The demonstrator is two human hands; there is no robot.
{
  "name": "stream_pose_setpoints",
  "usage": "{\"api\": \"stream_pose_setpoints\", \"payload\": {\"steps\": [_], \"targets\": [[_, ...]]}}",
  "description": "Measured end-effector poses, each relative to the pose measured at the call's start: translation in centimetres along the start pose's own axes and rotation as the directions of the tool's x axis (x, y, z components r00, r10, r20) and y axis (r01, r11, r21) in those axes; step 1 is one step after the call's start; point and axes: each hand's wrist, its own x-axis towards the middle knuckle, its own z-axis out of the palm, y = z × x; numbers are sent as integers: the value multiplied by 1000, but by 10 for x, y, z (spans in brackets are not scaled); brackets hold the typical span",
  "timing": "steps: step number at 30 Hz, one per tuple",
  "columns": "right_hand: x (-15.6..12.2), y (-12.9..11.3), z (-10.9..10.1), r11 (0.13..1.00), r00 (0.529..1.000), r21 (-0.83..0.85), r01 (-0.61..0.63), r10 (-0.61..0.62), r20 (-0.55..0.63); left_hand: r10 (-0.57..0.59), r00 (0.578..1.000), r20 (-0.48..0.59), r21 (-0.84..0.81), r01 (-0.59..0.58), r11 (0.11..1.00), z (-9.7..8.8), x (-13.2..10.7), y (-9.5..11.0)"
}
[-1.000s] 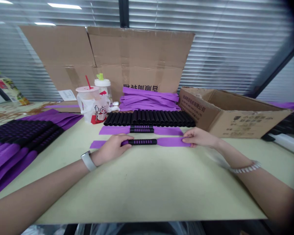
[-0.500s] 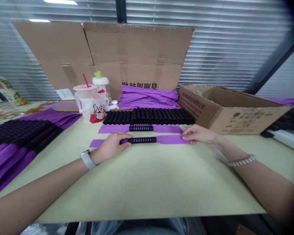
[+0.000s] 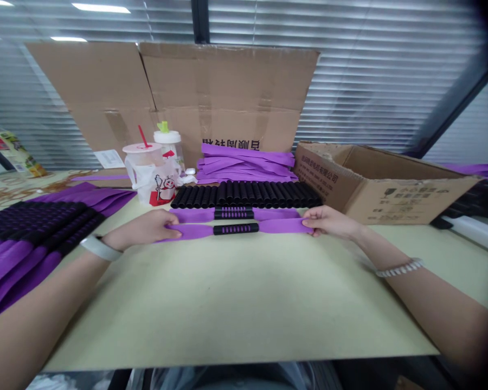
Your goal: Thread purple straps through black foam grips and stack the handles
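Between my hands stretches a purple strap (image 3: 276, 225) threaded through a slotted black tube (image 3: 236, 229). My left hand (image 3: 148, 227) is closed on the strap's left end, thumb and fingers pinching it. At the other end, my right hand (image 3: 325, 222) pinches the strap between thumb and fingers. Just behind it lies a second purple strap (image 3: 195, 215) with one or more slotted black tubes (image 3: 233, 212) at its middle. A row of black tubes (image 3: 248, 194) lies behind that, with a pile of purple straps (image 3: 246, 162) at the back.
Purple straps with black tubes (image 3: 32, 227) are stacked at the left. A lidded cup with a red straw (image 3: 144, 168) and a clear bottle (image 3: 169, 143) stand behind. An open cardboard box (image 3: 410, 200) sits at the right; upright cardboard (image 3: 228, 81) backs the table (image 3: 244, 303).
My left hand has moved left from the black tube to the strap's left end. The strap and tube have shifted slightly away from me. My right hand keeps its pinch.
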Motion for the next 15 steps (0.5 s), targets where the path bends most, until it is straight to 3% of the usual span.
{"api": "stream_pose_setpoints", "payload": {"steps": [3, 5, 10, 15], "targets": [[2, -1, 1, 999, 999, 29, 21, -19, -46, -71, 997, -2, -77, 71, 995, -20, -6, -19], [4, -2, 1, 999, 995, 31, 43, -40, -87, -116, 992, -58, -102, 109, 989, -25, -8, -25], [7, 0, -4, 996, 983, 20, 82, -77, -169, -249, 949, -192, -286, 188, 940, -21, -6, -29], [8, 3, -10, 997, 980, 15, 80, -76, -183, -231, 954, -193, -323, 161, 933, -20, -6, -26]]}}
